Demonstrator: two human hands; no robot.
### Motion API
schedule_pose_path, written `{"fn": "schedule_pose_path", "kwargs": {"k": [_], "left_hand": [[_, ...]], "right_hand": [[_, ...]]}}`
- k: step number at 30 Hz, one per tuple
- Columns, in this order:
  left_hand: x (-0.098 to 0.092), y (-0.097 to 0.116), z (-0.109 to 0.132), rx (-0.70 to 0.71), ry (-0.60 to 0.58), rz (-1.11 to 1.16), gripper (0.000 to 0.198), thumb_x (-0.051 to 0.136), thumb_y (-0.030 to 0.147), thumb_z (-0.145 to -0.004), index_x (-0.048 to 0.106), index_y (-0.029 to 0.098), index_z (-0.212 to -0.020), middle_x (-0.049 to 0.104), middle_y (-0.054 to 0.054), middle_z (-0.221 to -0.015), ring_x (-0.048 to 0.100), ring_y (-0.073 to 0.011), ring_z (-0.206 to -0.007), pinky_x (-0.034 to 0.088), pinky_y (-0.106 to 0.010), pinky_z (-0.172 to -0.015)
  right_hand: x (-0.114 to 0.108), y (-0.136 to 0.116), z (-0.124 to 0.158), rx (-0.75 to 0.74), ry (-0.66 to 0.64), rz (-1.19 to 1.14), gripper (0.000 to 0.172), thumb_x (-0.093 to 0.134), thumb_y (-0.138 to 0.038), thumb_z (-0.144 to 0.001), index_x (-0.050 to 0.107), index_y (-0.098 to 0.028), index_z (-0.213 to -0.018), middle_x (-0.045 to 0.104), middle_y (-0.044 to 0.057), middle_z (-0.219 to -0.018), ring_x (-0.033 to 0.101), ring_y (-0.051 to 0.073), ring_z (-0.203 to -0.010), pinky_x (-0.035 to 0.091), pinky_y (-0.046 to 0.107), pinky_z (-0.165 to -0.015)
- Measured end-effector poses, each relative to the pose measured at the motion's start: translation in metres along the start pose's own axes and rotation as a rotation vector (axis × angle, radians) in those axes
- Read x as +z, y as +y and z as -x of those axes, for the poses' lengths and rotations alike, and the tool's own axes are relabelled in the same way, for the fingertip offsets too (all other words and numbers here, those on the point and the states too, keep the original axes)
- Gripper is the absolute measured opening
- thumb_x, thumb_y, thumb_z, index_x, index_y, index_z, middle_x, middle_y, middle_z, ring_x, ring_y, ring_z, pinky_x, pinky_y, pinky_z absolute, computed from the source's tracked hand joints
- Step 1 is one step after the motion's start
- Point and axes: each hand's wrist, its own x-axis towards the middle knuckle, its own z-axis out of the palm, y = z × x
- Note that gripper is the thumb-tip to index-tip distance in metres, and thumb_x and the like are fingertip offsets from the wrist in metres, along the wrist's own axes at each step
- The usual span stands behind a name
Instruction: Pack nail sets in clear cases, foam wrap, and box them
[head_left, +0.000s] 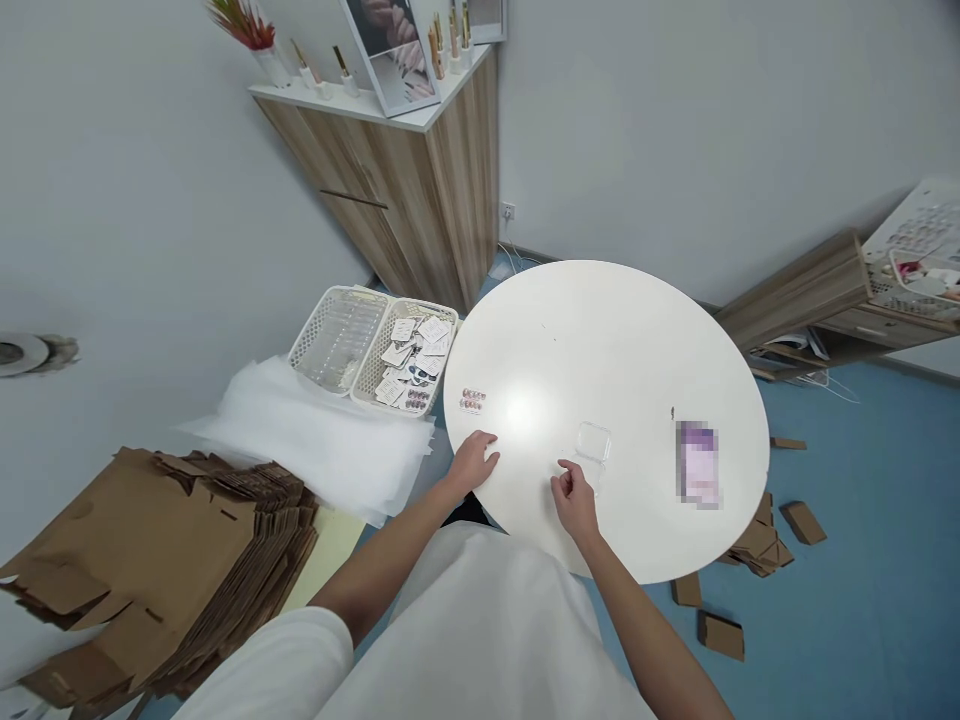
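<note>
On the round white table point(615, 330) lies an open clear plastic case point(592, 443). My right hand point(574, 497) rests at the case's near edge with fingers curled in a pinch on it. At the table's left edge my left hand point(474, 462) lies with fingers loosely curled on the tabletop, holding nothing that I can see. A small card of press-on nails point(472, 400) sits a little beyond the left hand. A blurred purple and white item point(698, 463) lies to the right of the case.
Two white mesh baskets point(373, 345) stand left of the table, one with several nail cards. White foam sheets point(315, 435) and stacked flat brown cartons point(172, 560) lie nearer left. A wooden cabinet point(420, 170) stands behind. Small brown boxes point(757, 550) litter the blue floor at right.
</note>
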Motion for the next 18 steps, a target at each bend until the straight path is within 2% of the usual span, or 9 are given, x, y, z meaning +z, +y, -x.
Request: {"fn": "schedule_pose_path", "kwargs": {"k": [4,8,14,18], "left_hand": [[-0.043,-0.029,-0.028,-0.028,0.057,-0.107,0.035,0.05,0.022,-0.075,0.047,0.017,-0.11,0.047,-0.008,-0.107,0.052,-0.0187,-0.094,0.042,-0.029,-0.079],[-0.069,-0.042,-0.054,-0.079,-0.062,-0.19,0.051,0.053,0.021,-0.073,0.036,0.016,-0.121,0.045,-0.011,-0.11,0.051,-0.0216,-0.095,0.041,-0.028,-0.076],[-0.074,-0.045,-0.082,-0.128,-0.226,-0.25,0.072,0.058,0.02,-0.07,0.019,0.015,-0.131,0.05,-0.014,-0.105,0.055,-0.024,-0.089,0.039,-0.026,-0.068],[-0.071,-0.051,-0.091,-0.115,-0.294,-0.252,0.074,0.059,0.015,-0.069,0.02,0.016,-0.131,0.052,-0.015,-0.102,0.055,-0.0252,-0.088,0.039,-0.027,-0.067]], "right_hand": [[0.041,-0.025,-0.03,-0.031,-0.106,0.114,0.039,0.045,-0.031,-0.073,0.046,-0.02,-0.11,0.053,0.002,-0.081,0.051,0.015,-0.071,0.043,0.03,-0.068],[0.074,-0.045,-0.061,-0.05,-0.169,0.265,0.043,0.046,-0.026,-0.071,0.044,-0.02,-0.114,0.05,0.006,-0.104,0.05,0.018,-0.091,0.041,0.034,-0.08],[0.107,-0.07,-0.098,-0.118,-0.201,0.402,0.052,0.051,-0.021,-0.069,0.039,-0.021,-0.119,0.044,0.008,-0.112,0.044,0.021,-0.103,0.037,0.036,-0.088],[0.122,-0.079,-0.114,-0.084,-0.19,0.466,0.061,0.054,-0.018,-0.067,0.034,-0.023,-0.124,0.043,0.009,-0.11,0.042,0.023,-0.103,0.039,0.034,-0.083]]}}
